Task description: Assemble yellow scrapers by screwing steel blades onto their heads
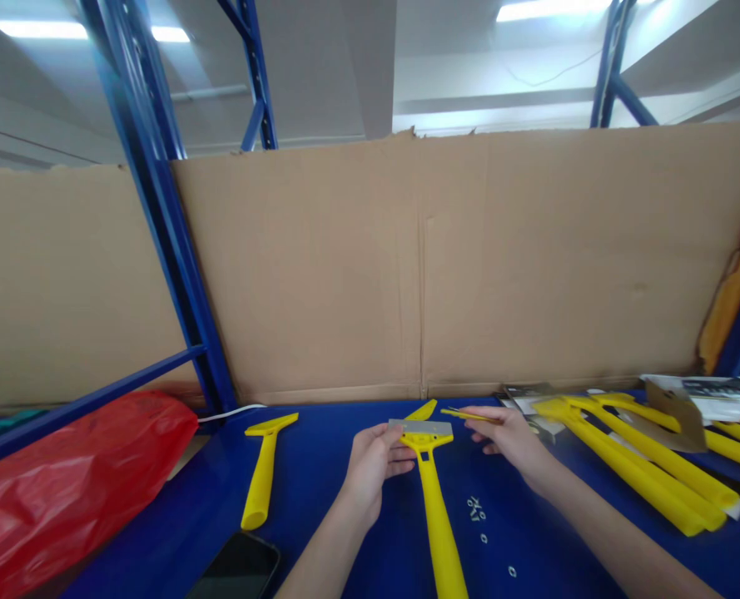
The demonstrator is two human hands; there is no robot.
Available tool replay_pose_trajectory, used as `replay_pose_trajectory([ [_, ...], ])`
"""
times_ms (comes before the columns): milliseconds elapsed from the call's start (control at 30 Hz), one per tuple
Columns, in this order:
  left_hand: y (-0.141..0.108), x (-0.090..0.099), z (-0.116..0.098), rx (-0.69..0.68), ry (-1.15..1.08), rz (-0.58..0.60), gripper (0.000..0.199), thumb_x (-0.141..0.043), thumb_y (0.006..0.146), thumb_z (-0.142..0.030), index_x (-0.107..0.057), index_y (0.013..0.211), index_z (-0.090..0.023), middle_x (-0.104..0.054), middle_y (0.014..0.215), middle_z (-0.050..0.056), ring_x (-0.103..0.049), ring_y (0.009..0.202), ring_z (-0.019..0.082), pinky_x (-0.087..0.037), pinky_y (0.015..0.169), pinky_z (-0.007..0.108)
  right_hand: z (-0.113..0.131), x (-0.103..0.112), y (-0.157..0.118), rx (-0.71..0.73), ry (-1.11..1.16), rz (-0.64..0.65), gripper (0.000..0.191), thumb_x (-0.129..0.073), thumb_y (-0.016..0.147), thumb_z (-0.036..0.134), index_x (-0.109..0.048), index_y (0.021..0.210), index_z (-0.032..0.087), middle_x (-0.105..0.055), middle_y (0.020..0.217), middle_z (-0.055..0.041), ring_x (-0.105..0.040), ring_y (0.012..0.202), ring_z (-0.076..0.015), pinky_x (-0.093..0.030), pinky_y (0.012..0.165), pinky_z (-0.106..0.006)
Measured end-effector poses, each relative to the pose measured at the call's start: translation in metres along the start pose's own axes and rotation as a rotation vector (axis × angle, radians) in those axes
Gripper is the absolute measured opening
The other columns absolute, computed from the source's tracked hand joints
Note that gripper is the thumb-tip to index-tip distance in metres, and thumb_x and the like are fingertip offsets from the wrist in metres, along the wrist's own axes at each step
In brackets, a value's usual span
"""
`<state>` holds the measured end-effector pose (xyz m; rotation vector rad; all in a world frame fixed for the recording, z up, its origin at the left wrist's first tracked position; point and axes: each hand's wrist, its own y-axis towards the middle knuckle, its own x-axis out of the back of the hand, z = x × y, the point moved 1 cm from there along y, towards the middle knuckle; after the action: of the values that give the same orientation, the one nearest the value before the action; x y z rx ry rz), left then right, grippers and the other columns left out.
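Observation:
My left hand point(374, 466) is closed on the head of a yellow scraper point(438, 516), its thumb on the left end of a grey metal plate point(429, 427) that lies across the head. The scraper's handle points down towards the front edge of the view. To the right, my right hand point(507, 437) pinches a thin yellow screwdriver-like tool point(473, 415), whose tip points left above the plate's right end. Another yellow piece point(423, 411) lies behind the scraper head, partly hidden.
A yellow scraper point(262, 482) and a black phone point(238, 567) lie left on the blue table point(320, 499). Small metal parts point(475, 509) lie right of centre. Several yellow scrapers point(632, 466) are piled right, near papers. A red bag point(82, 482) sits far left; cardboard point(320, 274) stands behind.

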<state>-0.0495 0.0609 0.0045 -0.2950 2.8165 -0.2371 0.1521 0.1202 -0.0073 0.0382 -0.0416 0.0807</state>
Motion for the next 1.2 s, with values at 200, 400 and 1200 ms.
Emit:
replay_pose_trajectory([
  [200,-0.001,-0.001,0.001,0.019,0.018,0.003,0.012,-0.055,0.083,-0.015,-0.062,0.089,-0.006,-0.071,0.073,0.012,-0.062,0.051,0.01,-0.05,0.048,0.018,0.01,0.011,-0.008,-0.052,0.335,-0.07,0.022,-0.059,0.065,0.011,-0.068,0.083,0.019,-0.07,0.071,-0.0039,-0.063,0.058,-0.014,-0.052,0.053,-0.025],
  [400,-0.001,-0.001,0.003,0.022,0.01,0.011,0.013,-0.054,0.085,-0.016,-0.061,0.09,-0.007,-0.07,0.072,0.011,-0.063,0.052,0.011,-0.05,0.048,0.019,0.018,0.004,-0.012,-0.118,0.521,-0.059,0.004,-0.063,0.073,0.018,-0.067,0.072,0.019,-0.07,0.069,-0.0038,-0.064,0.059,-0.0135,-0.053,0.054,-0.023],
  [1200,0.001,-0.002,0.006,0.048,0.007,0.139,0.021,-0.061,0.083,-0.029,-0.065,0.086,-0.009,-0.071,0.078,0.01,-0.062,0.057,0.01,-0.051,0.051,0.019,0.027,-0.004,-0.021,-0.168,0.616,-0.098,0.026,-0.07,0.067,0.004,-0.064,0.088,0.02,-0.063,0.053,0.0056,-0.057,0.04,-0.0063,-0.038,0.033,-0.013],
])
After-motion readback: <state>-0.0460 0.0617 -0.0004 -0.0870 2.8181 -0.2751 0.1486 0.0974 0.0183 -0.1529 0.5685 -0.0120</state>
